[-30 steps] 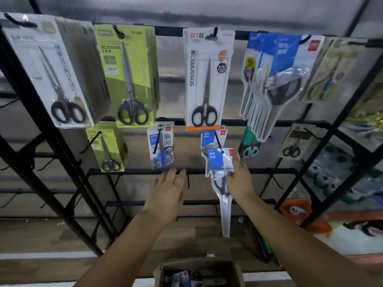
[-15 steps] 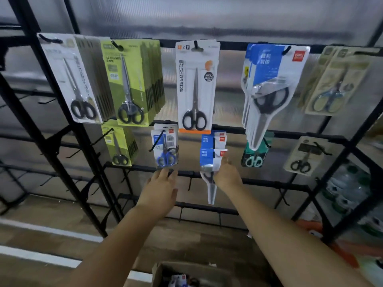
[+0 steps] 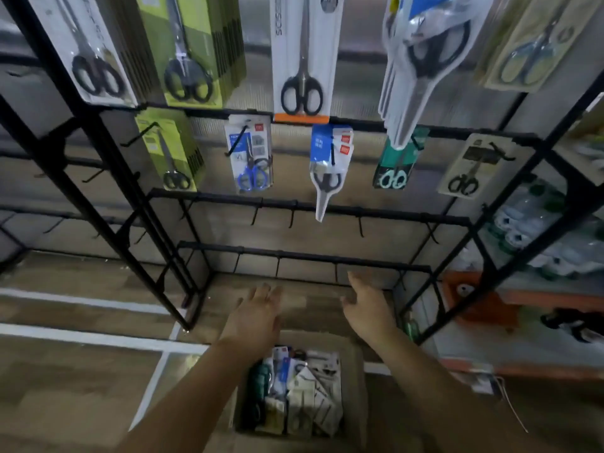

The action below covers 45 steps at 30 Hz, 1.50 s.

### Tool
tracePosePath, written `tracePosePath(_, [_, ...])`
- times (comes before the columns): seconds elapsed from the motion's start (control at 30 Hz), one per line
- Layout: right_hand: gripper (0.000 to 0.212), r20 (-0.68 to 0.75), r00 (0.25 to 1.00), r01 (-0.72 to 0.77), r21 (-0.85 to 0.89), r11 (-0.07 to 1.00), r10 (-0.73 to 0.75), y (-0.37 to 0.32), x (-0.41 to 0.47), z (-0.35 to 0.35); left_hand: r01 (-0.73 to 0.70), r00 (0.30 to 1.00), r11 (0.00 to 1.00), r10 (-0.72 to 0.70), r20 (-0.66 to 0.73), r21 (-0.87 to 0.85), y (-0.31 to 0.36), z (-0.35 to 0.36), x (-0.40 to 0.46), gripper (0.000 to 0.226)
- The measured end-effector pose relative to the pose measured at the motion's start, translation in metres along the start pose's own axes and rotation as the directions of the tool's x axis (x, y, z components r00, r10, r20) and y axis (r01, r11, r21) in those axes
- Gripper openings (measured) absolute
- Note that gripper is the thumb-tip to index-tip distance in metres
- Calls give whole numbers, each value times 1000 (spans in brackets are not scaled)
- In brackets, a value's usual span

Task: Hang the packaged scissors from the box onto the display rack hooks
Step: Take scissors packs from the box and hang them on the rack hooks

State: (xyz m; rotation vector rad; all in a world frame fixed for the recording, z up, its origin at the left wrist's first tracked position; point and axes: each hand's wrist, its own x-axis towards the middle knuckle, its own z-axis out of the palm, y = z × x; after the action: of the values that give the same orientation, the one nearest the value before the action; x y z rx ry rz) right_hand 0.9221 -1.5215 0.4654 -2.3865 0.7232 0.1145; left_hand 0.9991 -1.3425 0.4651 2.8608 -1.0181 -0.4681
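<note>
Left hand (image 3: 256, 317) and right hand (image 3: 366, 305) are extended above the box (image 3: 356, 380), fingers straight and relaxed, holding nothing. The box sits on the floor below the display rack (image 3: 327, 209) and contains packaged scissors (image 3: 307, 387). A blue-carded scissors pack (image 3: 330, 165) hangs on a middle-row hook, between neighbouring packs.

White hanging scissors card (image 3: 304, 57): partial vertical print, possibly "SCISSORS"; other labels blurred.

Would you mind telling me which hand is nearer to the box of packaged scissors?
Left. The left hand hovers right over the box; the right hand is higher, off its far right corner.
</note>
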Motion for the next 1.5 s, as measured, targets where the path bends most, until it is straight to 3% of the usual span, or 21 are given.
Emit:
tracePosePath(0.33, [50,222,969,-114,5,994,110,78,-83,85,77,968,994,-55,245,-79,-12,120,-74,53])
tracePosePath(0.53, [47,355,913,-179,-94,979,201,155,-59,143,210,935,973,-172,310,-95,-31,220,-51,43])
tracePosePath(0.67, [27,356,897,-249,-86,965,263,238,-19,231,228,906,973,-202,373,-27,-49,343,-6,51])
tracePosePath(0.83, [40,399,866,-266,-140,954,300,348,46,395,201,881,980,-178,439,-5,-75,526,69,52])
tracePosePath(0.97, [36,346,872,-349,-54,935,346,396,107,488,140,915,990,-128,382,-3,-89,609,127,65])
tracePosePath(1.07, [56,314,906,-278,-65,958,284,423,150,538,13,934,995,-46,354,96,-95,640,161,67])
tracePosePath(1.13, [80,343,902,-258,-60,964,262,437,163,560,-27,931,994,-15,364,110,-103,654,170,48])
tracePosePath(1.2, [89,347,896,-261,-95,961,278,445,163,568,25,909,997,-54,414,74,-108,659,169,35])
tracePosePath(1.37, [66,303,892,-317,-110,942,335,447,154,566,46,870,981,-131,475,186,-106,657,160,31])
tracePosePath(1.5, [53,353,874,-358,3,934,334,447,155,563,54,869,982,-136,476,181,-105,659,162,26])
